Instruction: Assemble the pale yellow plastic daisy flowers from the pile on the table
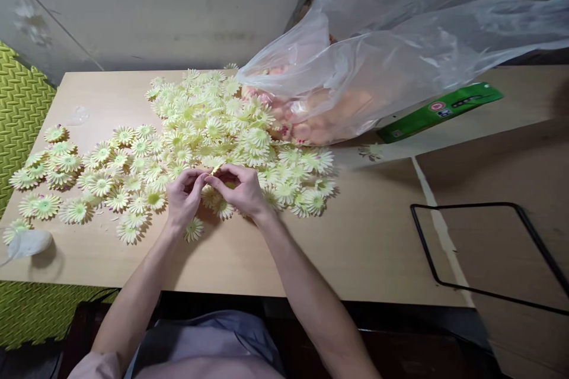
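Note:
Both hands meet over the front of a broad pile of pale yellow artificial flower heads [213, 124]. My left hand [184, 189] is closed, thumb and fingers pinched together. Opposite it, my right hand [240, 186] pinches too, its fingertips almost touching the left ones. Between the fingertips shows a small piece of a pale yellow artificial flower [216, 169], seen edge-on; most of it is hidden by the fingers. A loose flower head [194, 229] lies on the table just below my left hand.
A clear plastic bag [355, 83] with pinkish contents stands behind the pile. Right of it lies a green packet [442, 111]. A black wire frame [466, 206] rests at the table's right. A whitish rounded object [31, 243] sits at the left edge of the wooden table [355, 249].

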Motion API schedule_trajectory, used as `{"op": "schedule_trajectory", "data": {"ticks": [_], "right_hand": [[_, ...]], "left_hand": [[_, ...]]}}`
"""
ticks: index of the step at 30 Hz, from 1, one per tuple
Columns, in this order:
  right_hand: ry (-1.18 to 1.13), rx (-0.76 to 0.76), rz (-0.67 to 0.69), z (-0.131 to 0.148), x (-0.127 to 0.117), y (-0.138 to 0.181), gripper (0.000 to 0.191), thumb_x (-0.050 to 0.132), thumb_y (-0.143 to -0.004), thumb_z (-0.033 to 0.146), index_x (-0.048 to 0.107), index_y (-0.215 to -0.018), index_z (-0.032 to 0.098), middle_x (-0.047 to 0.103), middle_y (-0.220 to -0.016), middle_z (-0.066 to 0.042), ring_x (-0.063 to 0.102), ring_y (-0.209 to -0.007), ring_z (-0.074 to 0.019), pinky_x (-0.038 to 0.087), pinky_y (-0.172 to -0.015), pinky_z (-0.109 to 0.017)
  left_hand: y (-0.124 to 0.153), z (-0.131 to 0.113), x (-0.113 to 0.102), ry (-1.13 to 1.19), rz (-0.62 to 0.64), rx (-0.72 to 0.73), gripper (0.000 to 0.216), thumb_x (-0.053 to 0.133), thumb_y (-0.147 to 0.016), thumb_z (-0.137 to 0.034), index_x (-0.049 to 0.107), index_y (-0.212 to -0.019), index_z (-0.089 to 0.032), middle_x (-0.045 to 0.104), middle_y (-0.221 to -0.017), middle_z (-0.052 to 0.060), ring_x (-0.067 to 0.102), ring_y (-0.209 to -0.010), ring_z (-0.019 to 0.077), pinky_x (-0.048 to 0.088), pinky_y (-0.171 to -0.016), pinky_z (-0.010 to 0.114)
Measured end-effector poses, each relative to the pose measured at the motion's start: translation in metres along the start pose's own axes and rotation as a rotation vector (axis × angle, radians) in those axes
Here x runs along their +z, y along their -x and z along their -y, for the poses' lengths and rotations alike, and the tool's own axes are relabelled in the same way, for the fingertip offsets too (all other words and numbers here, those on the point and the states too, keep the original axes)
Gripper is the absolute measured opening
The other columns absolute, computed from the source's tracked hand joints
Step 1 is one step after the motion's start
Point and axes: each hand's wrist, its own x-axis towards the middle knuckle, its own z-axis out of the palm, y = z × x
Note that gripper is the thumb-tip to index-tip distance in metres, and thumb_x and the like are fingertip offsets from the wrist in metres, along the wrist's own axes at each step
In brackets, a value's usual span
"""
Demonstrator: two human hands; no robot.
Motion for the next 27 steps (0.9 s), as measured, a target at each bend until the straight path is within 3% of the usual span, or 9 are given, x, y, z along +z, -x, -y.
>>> {"op": "schedule_trajectory", "data": {"ticks": [5,10,13,17,20,22,25,27], "right_hand": [[-0.042,0.033,0.059,-0.004,-0.006,-0.001,0.023,0.066,-0.086,0.043,0.066,-0.082,0.020,0.067,-0.072,-0.002,0.065,-0.063,-0.0150,0.054,-0.062,-0.029],[-0.150,0.057,0.044,-0.003,-0.015,-0.002,0.024,0.065,-0.087,0.043,0.063,-0.082,0.020,0.066,-0.079,-0.003,0.064,-0.071,-0.0142,0.053,-0.063,-0.027],[-0.210,0.093,-0.145,-0.008,-0.024,-0.006,0.027,0.063,-0.087,0.047,0.059,-0.083,0.021,0.058,-0.072,0.000,0.059,-0.062,-0.0117,0.050,-0.055,-0.024],[-0.265,0.086,-0.527,-0.018,-0.037,-0.013,0.031,0.068,-0.083,0.047,0.052,-0.091,0.022,0.057,-0.082,-0.001,0.061,-0.069,-0.0127,0.053,-0.056,-0.025],[-0.184,0.045,-0.647,-0.017,-0.035,-0.012,0.037,0.078,-0.075,0.040,0.052,-0.096,0.023,0.057,-0.091,-0.003,0.060,-0.075,-0.0123,0.053,-0.057,-0.023],[-0.181,0.030,-0.567,-0.011,-0.027,-0.009,0.029,0.074,-0.079,0.040,0.056,-0.093,0.023,0.059,-0.085,-0.002,0.059,-0.069,-0.0113,0.051,-0.053,-0.023],[-0.210,0.054,-0.212,-0.002,-0.014,-0.002,0.022,0.074,-0.079,0.040,0.064,-0.084,0.021,0.063,-0.073,-0.001,0.060,-0.059,-0.0120,0.055,-0.054,-0.027],[-0.232,0.080,-0.046,0.001,-0.007,0.000,0.022,0.076,-0.076,0.039,0.068,-0.084,0.021,0.068,-0.078,-0.002,0.066,-0.067,-0.0146,0.060,-0.065,-0.031]], "left_hand": [[0.000,0.001,-0.001,0.093,-0.012,-0.125,0.027,0.071,-0.081,-0.041,0.065,-0.087,-0.016,0.072,-0.086,0.005,0.070,-0.079,0.0139,0.060,-0.074,0.027],[-0.008,0.009,-0.006,0.306,-0.110,-0.217,0.030,0.070,-0.081,-0.046,0.057,-0.085,-0.019,0.057,-0.068,-0.004,0.059,-0.057,0.0061,0.056,-0.058,0.019],[-0.014,0.011,-0.011,0.369,-0.180,-0.194,0.032,0.069,-0.081,-0.048,0.052,-0.083,-0.020,0.051,-0.064,-0.007,0.054,-0.052,0.0043,0.055,-0.057,0.018],[-0.016,0.009,-0.014,0.355,-0.196,-0.159,0.033,0.066,-0.083,-0.049,0.051,-0.085,-0.020,0.059,-0.077,-0.004,0.063,-0.069,0.0073,0.059,-0.070,0.024],[-0.013,0.006,-0.010,0.317,-0.145,-0.159,0.028,0.068,-0.083,-0.044,0.055,-0.086,-0.020,0.058,-0.079,-0.003,0.063,-0.073,0.0085,0.060,-0.074,0.028],[-0.011,0.005,-0.007,0.312,-0.117,-0.162,0.026,0.069,-0.082,-0.042,0.057,-0.086,-0.020,0.057,-0.079,-0.003,0.062,-0.073,0.0086,0.061,-0.074,0.029],[-0.009,0.004,-0.005,0.309,-0.056,-0.197,0.026,0.071,-0.081,-0.043,0.059,-0.087,-0.020,0.058,-0.079,-0.002,0.063,-0.074,0.0098,0.061,-0.072,0.028],[-0.008,0.003,-0.005,0.308,-0.001,-0.220,0.027,0.070,-0.081,-0.045,0.061,-0.086,-0.020,0.060,-0.079,-0.001,0.064,-0.072,0.0104,0.060,-0.071,0.027]]}}
